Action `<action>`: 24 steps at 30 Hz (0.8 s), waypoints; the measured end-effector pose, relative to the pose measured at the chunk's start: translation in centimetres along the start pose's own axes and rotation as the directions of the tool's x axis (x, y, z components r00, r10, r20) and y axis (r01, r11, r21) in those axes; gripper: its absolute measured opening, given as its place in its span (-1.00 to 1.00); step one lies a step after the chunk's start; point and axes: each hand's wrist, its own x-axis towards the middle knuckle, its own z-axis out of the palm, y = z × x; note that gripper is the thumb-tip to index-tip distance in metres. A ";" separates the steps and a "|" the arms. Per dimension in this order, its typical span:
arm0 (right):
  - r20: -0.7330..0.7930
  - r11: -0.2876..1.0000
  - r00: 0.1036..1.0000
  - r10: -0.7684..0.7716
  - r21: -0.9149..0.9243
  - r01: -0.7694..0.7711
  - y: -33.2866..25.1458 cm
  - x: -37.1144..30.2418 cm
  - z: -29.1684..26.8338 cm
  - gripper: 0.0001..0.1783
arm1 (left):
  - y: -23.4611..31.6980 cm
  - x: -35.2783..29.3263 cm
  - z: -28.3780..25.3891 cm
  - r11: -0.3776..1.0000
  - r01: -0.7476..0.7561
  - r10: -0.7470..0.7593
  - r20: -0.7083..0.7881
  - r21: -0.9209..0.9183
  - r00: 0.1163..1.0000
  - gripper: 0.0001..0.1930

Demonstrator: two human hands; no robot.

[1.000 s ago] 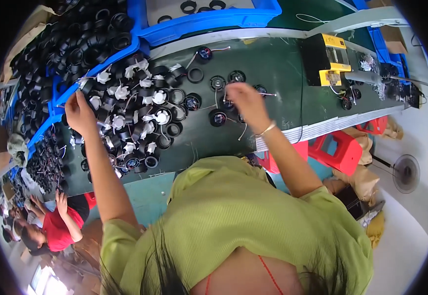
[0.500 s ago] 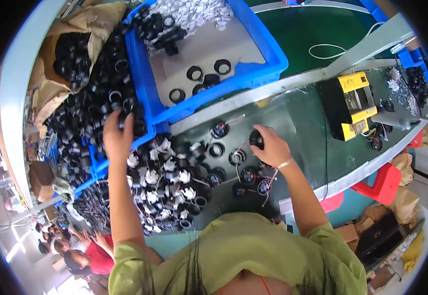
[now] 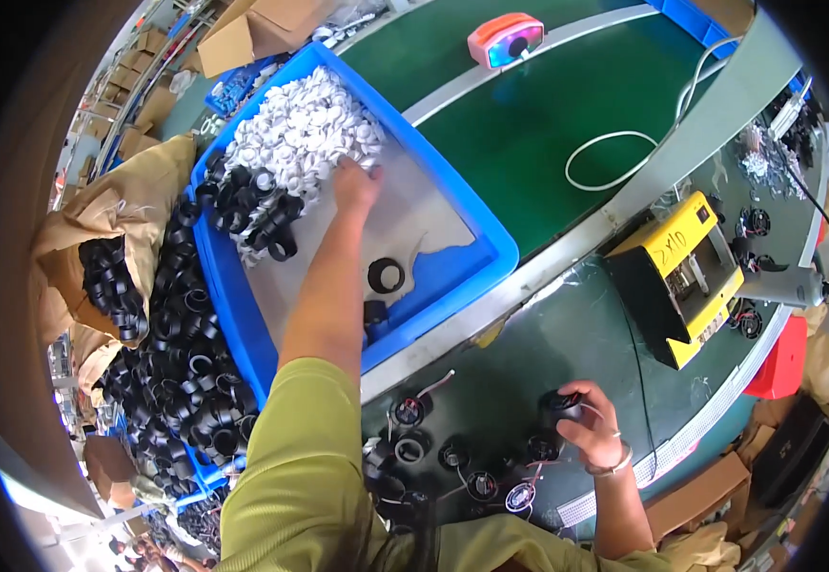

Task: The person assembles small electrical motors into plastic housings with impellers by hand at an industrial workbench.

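My left hand (image 3: pixel 355 187) reaches into the blue bin (image 3: pixel 452 297), at the near right edge of a heap of small white plastic pieces (image 3: pixel 305 119). Its fingers are curled together; whatever they may hold is hidden. Above the green worktop, my right hand (image 3: pixel 593 419) grips a black round housing (image 3: pixel 563 408) between thumb and fingers. Close by on the worktop lie several round black parts with wires, among them one with a white lead (image 3: pixel 409 410). A loose black ring (image 3: pixel 412 446) lies beside it.
A yellow and black machine (image 3: pixel 674 255) stands to the right. Black rings (image 3: pixel 176 381) are heaped left of the bin, beside a brown paper sack (image 3: pixel 138 205). A metal rail (image 3: pixel 529 286) crosses the bench. Farther off are a white cable loop (image 3: pixel 572 172) and a pink device (image 3: pixel 505 40).
My left hand has gone from the black ring heap forward and right into the bin's white pieces. My right hand still holds the black round housing, now lower and farther right. The view has shifted.
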 end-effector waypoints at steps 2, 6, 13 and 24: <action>-0.084 0.990 0.996 -0.022 0.140 0.034 -0.1 -0.5 0.3 -0.55 | 0.1 -2.2 -1.9 0.996 -0.057 0.064 0.104 -0.070 0.992 -0.43; -0.008 0.861 0.997 -0.080 0.504 0.073 0.2 -0.4 2.1 -0.53 | -5.8 -8.0 -5.6 0.977 -0.009 0.070 0.282 -0.213 0.957 -0.54; 0.229 0.887 0.971 -0.067 0.459 -0.047 -6.3 -4.2 9.7 -0.33 | 1.8 -27.7 -21.6 -0.717 0.559 0.406 0.402 -0.416 0.821 -0.64; 0.694 0.296 0.486 -0.530 -0.386 0.874 -8.3 -13.9 21.1 -0.58 | 7.5 -45.1 -30.3 -0.842 0.225 0.112 0.251 -0.490 0.962 -0.67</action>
